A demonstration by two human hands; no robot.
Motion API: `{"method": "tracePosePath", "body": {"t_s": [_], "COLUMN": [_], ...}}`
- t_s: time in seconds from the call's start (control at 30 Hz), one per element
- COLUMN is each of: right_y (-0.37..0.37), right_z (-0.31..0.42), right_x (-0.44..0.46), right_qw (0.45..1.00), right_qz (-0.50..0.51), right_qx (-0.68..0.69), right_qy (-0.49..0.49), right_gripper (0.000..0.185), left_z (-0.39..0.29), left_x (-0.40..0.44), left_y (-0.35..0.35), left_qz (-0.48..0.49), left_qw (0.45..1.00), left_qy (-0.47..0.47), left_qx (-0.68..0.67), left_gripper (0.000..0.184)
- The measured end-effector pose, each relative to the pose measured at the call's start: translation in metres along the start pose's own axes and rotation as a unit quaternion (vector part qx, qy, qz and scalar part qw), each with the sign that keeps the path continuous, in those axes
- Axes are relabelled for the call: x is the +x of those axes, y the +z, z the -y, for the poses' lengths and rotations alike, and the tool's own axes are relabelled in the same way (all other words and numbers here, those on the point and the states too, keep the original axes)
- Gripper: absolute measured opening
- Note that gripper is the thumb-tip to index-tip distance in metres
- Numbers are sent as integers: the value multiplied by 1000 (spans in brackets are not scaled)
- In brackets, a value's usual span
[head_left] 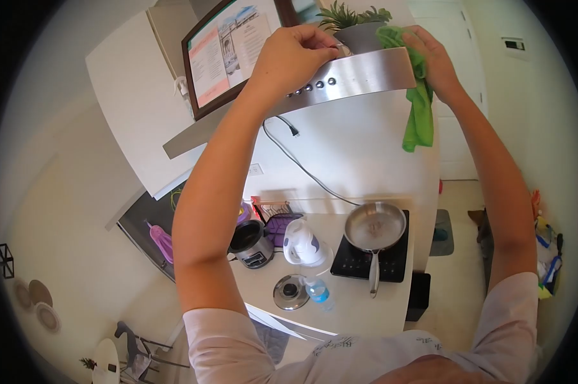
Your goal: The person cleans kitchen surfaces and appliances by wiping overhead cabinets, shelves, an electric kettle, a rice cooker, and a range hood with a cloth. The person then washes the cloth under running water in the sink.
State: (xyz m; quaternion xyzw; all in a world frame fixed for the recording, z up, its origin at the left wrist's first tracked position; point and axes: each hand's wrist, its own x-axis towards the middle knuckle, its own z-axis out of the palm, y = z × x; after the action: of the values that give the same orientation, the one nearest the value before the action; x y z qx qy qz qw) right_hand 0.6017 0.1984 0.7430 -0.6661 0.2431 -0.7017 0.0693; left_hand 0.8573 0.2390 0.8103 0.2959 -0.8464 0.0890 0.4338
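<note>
High in the view, my right hand [431,61] grips a green cloth [419,118] at the right end of a stainless steel range hood [372,75]. The cloth drapes over that corner and hangs down below it. My left hand [295,57] is at the hood's top edge, above the row of buttons, with its fingers closed together. A small pale thing shows by its fingertips, too little of it to name. Between the two hands, a grey pot [360,38] with a green plant [351,14] stands on the hood. A framed print [228,48] leans to the left.
Below, the counter [359,307] holds a frying pan [375,225] on a black induction cooker [353,262], a white kettle [301,243], a rice cooker [253,246], a glass lid [291,292] and a water bottle [318,292]. A loose cable [311,169] hangs along the wall.
</note>
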Motion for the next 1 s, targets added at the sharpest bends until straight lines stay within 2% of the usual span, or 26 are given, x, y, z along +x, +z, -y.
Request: {"method": "tracePosePath", "body": {"t_s": [0.13, 0.23, 0.33, 0.43, 0.53, 0.57, 0.6, 0.67, 0.7, 0.77, 0.87, 0.9, 1.0], "right_y": [-12, -35, -60, -84, -86, -76, -65, -37, -30, -21, -15, -1, 5], "right_z": [-65, -123, -159, -161, -169, -161, -152, -157, -157, -136, -127, -139, -159], "right_x": [30, 63, 88, 116, 147, 148, 148, 156, 160, 165, 175, 181, 188], "right_qw": [995, 995, 953, 927, 921, 934, 946, 983, 961, 866, 829, 834, 846], "right_qz": [-13, -30, -98, -125, -37, -8, 22, 165, 272, 469, 534, 511, 497], "right_qx": [-102, -56, 182, 272, 343, 312, 281, 53, -20, -171, -158, -199, -189], "right_qy": [-5, 79, 220, 225, 183, 173, 161, 67, 51, 6, 56, 65, 29], "right_gripper": [31, 32, 37, 41, 41, 39, 38, 44, 44, 43, 42, 43, 43], "left_z": [-1, -12, -25, -40, -57, -59, -60, -62, -63, -67, -69, -69, -69], "left_x": [8, 10, 25, 33, 37, 38, 39, 42, 41, 42, 41, 42, 41], "left_y": [4, 7, 11, 18, 26, 28, 29, 28, 28, 31, 33, 34, 35], "left_qz": [22, 40, 38, 16, 13, 14, 13, 25, 30, 28, 18, 16, 13], "left_qw": [998, 991, 980, 967, 953, 948, 944, 942, 941, 942, 937, 935, 933], "left_qy": [-54, -120, -181, -240, -296, -311, -327, -330, -331, -328, -342, -348, -354], "left_qx": [15, 39, 73, 83, 62, 57, 51, 55, 57, 70, 68, 63, 54], "left_gripper": [17, 17, 17, 16, 16, 16, 16, 16, 16, 15, 15, 16, 16]}}
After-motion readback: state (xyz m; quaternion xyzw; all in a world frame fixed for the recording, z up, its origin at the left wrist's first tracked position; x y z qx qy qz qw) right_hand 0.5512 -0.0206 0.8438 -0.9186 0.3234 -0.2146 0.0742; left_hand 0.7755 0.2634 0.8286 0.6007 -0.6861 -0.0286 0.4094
